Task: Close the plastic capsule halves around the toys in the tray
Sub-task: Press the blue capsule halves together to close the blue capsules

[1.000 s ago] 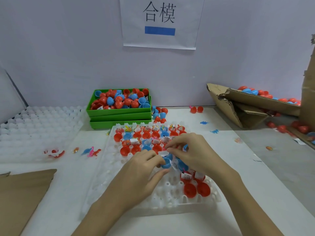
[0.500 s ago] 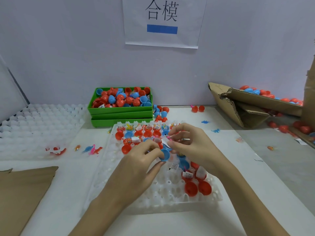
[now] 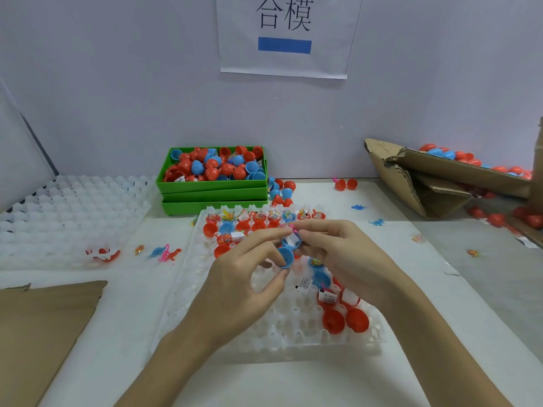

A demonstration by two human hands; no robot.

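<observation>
Hands both pinching: our left hand (image 3: 235, 286) on blue cap (image 3: 285, 257), right hand (image 3: 343, 257) on toy-filled half (image 3: 293, 241) | risk: we probably jam the wrapper sticking out, so it won't click.

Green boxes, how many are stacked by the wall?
3. The top green box holds capsule halves, the middle one lies under it, and the bottom one sits on the table. More could be hidden.

Bright, even light; soft shadows — wide-angle bowing

2 hands pinching blue capsule halves (image 3: 286, 257) above tray (image 3: 235, 342)
</observation>
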